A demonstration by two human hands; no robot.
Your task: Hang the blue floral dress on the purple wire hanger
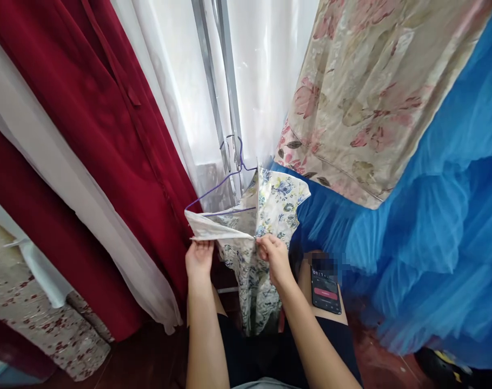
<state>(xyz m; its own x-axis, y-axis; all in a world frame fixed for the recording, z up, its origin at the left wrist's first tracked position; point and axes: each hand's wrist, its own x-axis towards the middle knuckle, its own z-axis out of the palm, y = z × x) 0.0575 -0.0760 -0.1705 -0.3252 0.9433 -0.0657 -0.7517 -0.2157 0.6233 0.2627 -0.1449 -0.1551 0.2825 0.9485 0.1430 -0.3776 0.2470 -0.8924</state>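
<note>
A white garment with blue and yellow flowers (284,194) hangs from a thin purple wire hanger (214,188) in front of me. One side of it is still over the hanger's left arm, its pale inside facing up. My left hand (199,260) holds the garment's edge near the hanger's left end, fingertips partly hidden under the cloth. At the middle of the same edge, my right hand (273,255) pinches the cloth between thumb and fingers. The patterned lower part drops between my knees.
Red drapes (120,135) and white fabric hang at left, beside a metal stand (208,59). A beige floral cloth (363,102) hangs at right over blue tulle (432,216). A phone (326,292) lies on my right thigh. A dark shoe (440,367) is at lower right.
</note>
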